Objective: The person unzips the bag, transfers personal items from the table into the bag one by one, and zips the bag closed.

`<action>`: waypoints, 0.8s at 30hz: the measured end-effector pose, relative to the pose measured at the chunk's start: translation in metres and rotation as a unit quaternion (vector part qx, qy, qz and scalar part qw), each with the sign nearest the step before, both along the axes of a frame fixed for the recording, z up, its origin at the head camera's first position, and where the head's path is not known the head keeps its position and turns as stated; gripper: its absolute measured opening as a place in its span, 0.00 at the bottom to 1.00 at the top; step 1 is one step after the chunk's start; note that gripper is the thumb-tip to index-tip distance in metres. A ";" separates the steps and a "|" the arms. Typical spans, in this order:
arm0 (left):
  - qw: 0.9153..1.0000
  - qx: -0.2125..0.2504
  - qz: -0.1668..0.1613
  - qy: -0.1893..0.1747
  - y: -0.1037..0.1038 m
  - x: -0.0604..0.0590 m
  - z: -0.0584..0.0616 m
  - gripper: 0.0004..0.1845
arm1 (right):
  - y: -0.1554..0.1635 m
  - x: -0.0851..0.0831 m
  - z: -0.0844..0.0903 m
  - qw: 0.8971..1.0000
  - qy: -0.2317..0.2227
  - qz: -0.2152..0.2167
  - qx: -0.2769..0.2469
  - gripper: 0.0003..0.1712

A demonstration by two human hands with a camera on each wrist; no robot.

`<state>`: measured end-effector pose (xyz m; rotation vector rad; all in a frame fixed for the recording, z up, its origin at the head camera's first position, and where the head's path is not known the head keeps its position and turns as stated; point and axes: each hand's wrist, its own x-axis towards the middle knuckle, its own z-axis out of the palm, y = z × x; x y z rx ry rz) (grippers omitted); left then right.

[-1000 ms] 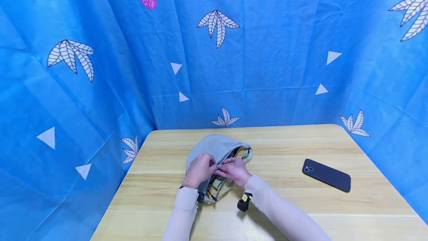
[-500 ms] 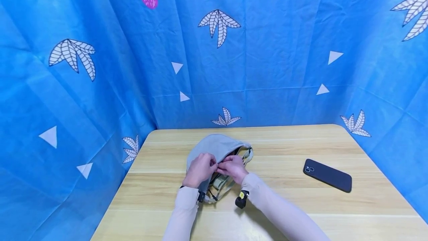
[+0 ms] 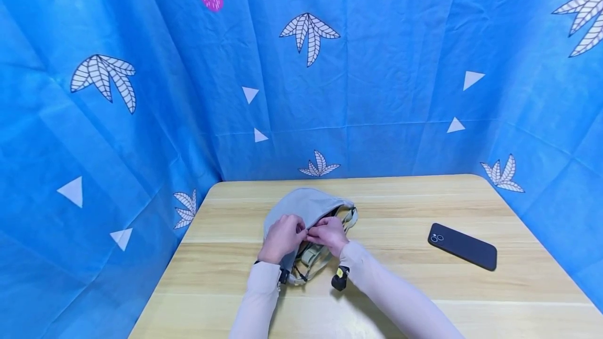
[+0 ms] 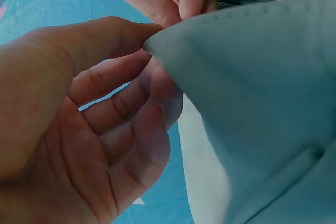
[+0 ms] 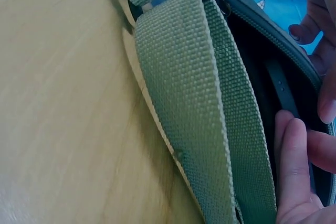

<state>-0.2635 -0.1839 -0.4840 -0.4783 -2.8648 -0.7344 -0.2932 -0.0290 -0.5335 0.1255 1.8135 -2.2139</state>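
A grey bag [image 3: 303, 207] lies near the middle of the wooden table [image 3: 405, 286], its zip partly undone. The left hand [image 3: 281, 237] pinches the edge of the bag's fabric between thumb and fingers. The right hand [image 3: 328, 235] grips the bag's opening just beside it, fingers curled. An olive strap [image 5: 202, 103] trails beneath. A dark phone [image 3: 462, 246] lies well apart on the right.

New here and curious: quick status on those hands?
Left hand pinches grey bag edge. Right hand fingers at bag's open zipper. Phone lies apart, nothing in the way.
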 end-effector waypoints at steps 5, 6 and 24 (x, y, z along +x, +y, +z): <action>1.000 -0.001 0.000 -0.002 0.001 0.000 0.000 0.05 | 0.000 -0.001 0.000 1.000 0.004 -0.011 0.009 0.06; 1.000 -0.001 -0.001 -0.001 0.001 0.000 0.000 0.05 | 0.000 -0.001 0.000 1.000 0.006 -0.014 0.013 0.06; 1.000 -0.004 0.003 -0.006 0.002 0.000 0.000 0.04 | 0.016 0.005 -0.004 0.999 0.009 0.031 -0.033 0.17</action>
